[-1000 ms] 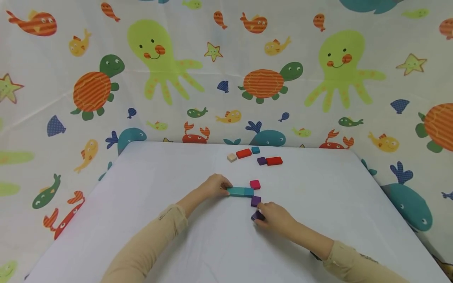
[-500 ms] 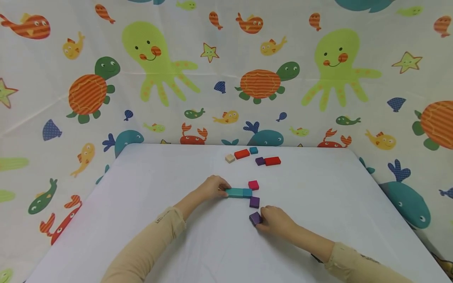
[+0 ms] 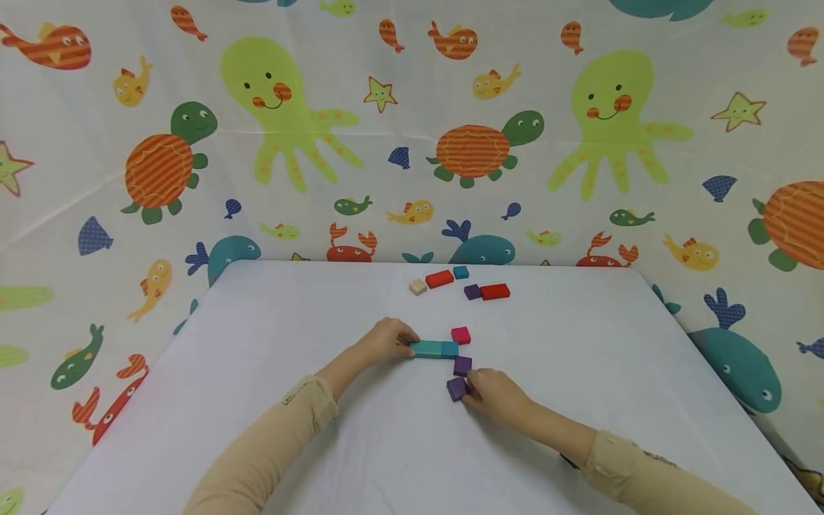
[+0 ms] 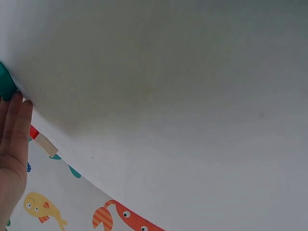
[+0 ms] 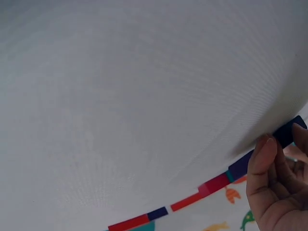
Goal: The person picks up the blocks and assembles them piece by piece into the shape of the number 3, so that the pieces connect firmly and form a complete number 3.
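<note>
In the head view my left hand (image 3: 388, 339) holds the left end of a long teal block (image 3: 428, 349) between thumb and fingers. A small blue block (image 3: 449, 350) abuts its right end. A pinkish-red block (image 3: 460, 335) sits just above that end, and a purple block (image 3: 463, 366) lies at the lower right corner. My right hand (image 3: 498, 395) pinches a second, slightly turned purple block (image 3: 457, 389) by its right side, just below the first. The right wrist view has this dark block (image 5: 285, 133) between thumb and fingers. Only the teal block's edge (image 4: 6, 83) shows in the left wrist view.
Farther back on the white table (image 3: 309, 307) lie a cream block (image 3: 418, 287), a red block (image 3: 440, 279), a small blue block (image 3: 460, 272), a purple block (image 3: 473, 292) and another red block (image 3: 495, 292). A patterned cloth (image 3: 386, 186) hangs behind.
My right hand has shifted the lower purple block left and then up, closer to the other purple block, and turned it somewhat. My left hand keeps its place at the teal block.
</note>
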`<state>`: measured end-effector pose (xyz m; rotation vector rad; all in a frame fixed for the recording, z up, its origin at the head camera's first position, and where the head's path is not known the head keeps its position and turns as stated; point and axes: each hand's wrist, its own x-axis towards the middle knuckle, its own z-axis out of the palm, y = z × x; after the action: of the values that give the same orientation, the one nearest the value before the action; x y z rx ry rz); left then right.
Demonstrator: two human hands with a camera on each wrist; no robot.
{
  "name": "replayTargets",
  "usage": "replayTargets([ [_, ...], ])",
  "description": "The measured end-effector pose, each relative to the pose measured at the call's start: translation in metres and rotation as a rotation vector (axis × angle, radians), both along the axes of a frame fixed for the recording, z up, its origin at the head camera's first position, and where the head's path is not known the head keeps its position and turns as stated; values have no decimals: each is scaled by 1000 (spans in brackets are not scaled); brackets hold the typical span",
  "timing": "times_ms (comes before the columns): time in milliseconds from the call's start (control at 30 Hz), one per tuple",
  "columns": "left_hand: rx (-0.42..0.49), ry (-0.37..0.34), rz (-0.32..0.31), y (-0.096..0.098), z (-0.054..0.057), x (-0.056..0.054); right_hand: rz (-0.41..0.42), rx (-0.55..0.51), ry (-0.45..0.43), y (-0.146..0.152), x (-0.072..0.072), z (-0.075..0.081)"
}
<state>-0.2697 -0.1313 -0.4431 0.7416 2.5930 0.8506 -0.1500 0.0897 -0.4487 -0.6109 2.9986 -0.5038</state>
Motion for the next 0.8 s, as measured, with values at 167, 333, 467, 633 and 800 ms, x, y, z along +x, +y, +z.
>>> replayTargets([
  [167,7,3,-25,0,0,-1,-21,-39,-13,0,-2,0],
  [333,-1,11,-27,-1,-2,-2,-22,-74,-23,0,-3,3],
  [467,0,1,-13,-1,-2,-2,8,-106,-48,-1,-5,5],
  [633,6,-3,-4,-1,-1,-1,68,-91,-73,-2,-10,4],
  [800,8,-6,-5,0,-1,-2,68,-52,-62,-2,-11,2],
])
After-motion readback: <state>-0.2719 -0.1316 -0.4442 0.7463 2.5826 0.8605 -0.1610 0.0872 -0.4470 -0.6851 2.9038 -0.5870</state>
